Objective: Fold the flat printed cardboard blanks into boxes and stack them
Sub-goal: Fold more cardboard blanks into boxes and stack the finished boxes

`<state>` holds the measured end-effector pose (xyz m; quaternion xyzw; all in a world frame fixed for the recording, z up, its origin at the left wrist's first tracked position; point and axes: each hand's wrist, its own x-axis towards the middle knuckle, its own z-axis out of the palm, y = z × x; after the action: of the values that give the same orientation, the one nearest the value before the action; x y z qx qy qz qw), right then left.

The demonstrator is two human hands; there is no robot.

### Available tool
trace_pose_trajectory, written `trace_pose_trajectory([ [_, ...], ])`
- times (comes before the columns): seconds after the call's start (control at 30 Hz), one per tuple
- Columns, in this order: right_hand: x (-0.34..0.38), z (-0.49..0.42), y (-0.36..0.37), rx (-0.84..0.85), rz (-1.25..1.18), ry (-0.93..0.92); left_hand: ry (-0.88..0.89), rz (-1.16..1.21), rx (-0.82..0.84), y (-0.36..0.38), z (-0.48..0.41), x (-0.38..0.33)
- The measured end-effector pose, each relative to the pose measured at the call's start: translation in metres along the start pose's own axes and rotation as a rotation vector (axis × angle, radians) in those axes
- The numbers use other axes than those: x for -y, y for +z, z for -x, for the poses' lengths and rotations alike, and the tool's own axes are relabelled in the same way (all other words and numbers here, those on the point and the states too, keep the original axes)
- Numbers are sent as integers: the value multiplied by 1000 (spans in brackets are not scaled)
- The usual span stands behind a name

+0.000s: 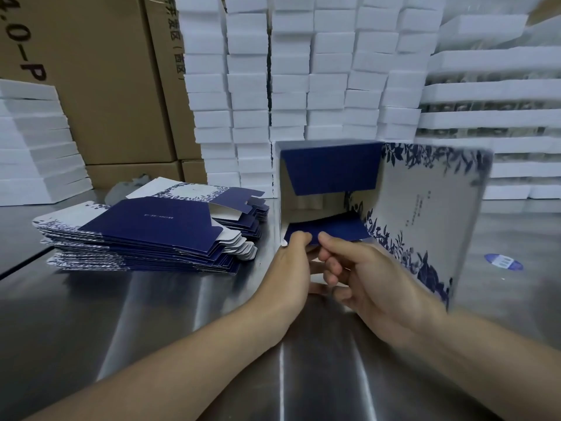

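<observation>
A half-formed box [425, 208], white with a navy floral print, stands opened up at centre right, its open end facing me. Inside it a navy flap hangs at the top and another navy flap [334, 230] lies at the bottom. My left hand [291, 262] pinches the near left edge of that lower flap. My right hand [373, 281] grips the same flap's front edge with thumb and curled fingers. A stack of flat printed blanks [145, 232] lies on the metal table at left.
The shiny steel table [188, 329] runs under everything. White foam trays [303, 86] are stacked into a wall behind the box and at far left. Brown cartons [115, 86] stand at back left. A blue round sticker [504, 262] lies at right.
</observation>
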<state>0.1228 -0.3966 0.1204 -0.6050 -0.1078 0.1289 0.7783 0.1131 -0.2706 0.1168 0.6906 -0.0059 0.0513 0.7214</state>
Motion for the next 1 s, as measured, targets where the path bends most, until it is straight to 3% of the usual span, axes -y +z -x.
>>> trace_pose_trajectory([
  [0.33,0,-2,-4,-88,109,-47,-5,88,-97,-2,-2,-1],
  [0.53,0,-3,-2,-228,101,-81,38,58,-58,-1,1,-2],
  [0.77,-1,3,0,-118,131,-67,110,-37,90,2,8,4],
  [1.0,-4,3,4,2,136,-58,140,-83,86,1,8,1],
])
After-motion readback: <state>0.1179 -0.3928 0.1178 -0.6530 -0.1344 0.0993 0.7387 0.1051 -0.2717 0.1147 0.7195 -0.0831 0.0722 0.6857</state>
